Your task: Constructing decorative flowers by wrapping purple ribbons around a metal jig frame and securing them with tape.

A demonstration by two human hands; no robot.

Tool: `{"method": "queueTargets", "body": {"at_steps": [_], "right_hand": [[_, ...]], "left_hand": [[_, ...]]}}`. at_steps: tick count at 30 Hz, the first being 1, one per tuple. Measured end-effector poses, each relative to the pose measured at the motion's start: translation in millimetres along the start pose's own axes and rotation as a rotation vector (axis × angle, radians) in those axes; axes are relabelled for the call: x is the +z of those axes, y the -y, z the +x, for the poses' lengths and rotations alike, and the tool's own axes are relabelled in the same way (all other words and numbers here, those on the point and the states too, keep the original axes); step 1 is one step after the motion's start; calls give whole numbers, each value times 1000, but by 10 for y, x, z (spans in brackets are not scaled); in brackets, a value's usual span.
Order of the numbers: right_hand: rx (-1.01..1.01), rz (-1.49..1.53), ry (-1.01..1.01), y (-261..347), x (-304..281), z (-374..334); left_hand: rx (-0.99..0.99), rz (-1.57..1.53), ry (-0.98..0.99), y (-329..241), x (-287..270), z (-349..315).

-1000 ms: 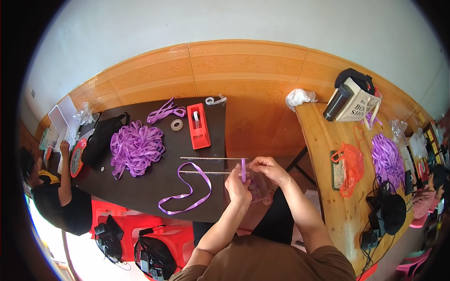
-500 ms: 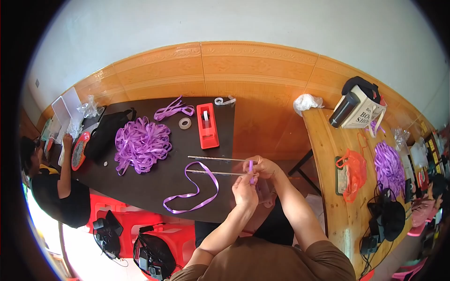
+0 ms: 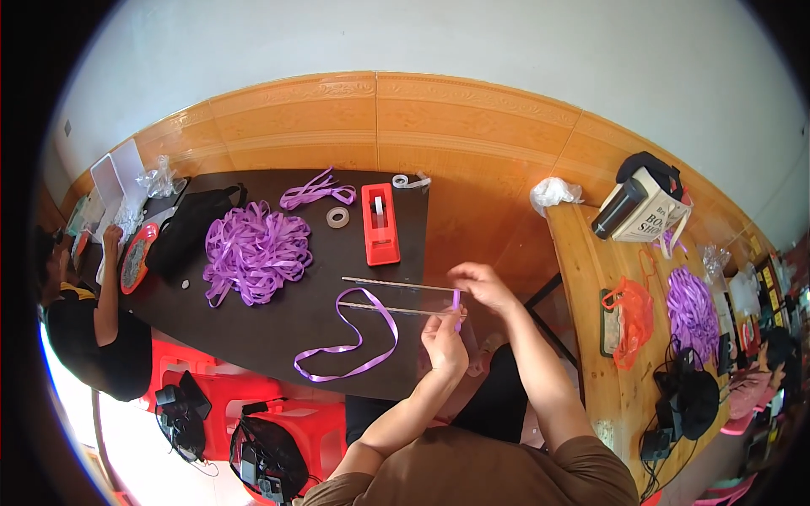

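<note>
Two thin metal rods (image 3: pixel 396 283) lie parallel across the dark table's right edge and stick out past it. Purple ribbon (image 3: pixel 456 300) spans their right ends, and its long tail (image 3: pixel 390 325) loops back over the tabletop. My left hand (image 3: pixel 445 341) pinches the ribbon beside the nearer rod. Just beyond the rod ends, my right hand (image 3: pixel 483 285) is off the ribbon, with loosely bent fingers apart and nothing seen in them.
On the dark table (image 3: pixel 253 325) are a purple ribbon heap (image 3: pixel 257 253), a red tape dispenser (image 3: pixel 380 224), a tape roll (image 3: pixel 337 218) and a black bag (image 3: pixel 192 232). A co-worker (image 3: pixel 93 329) sits at left. The wooden table (image 3: pixel 607 405) at right holds an orange bag (image 3: pixel 633 312) and more ribbon (image 3: pixel 693 314).
My right hand has let go of the ribbon and moved slightly up and away from my left hand. My left hand still pinches the ribbon at the rods. The view has shifted slightly.
</note>
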State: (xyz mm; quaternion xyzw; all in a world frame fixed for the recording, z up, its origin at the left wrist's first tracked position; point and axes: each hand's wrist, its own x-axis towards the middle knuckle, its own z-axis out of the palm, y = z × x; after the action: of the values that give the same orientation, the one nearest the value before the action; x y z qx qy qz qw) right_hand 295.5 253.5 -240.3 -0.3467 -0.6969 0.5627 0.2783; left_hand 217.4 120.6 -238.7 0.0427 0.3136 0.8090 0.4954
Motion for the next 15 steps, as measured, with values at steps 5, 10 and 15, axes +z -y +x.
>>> {"method": "queueTargets", "body": {"at_steps": [5,10,15], "right_hand": [[-157,-116,299,897,-50,-127],[-255,-519,342,856,95,-150],[33,-199,192,629,206,-111]], "left_hand": [[27,11,-9,-28,-110,30],[17,20,-4,25,-93,52],[41,-1,17,44,-69,42]]}}
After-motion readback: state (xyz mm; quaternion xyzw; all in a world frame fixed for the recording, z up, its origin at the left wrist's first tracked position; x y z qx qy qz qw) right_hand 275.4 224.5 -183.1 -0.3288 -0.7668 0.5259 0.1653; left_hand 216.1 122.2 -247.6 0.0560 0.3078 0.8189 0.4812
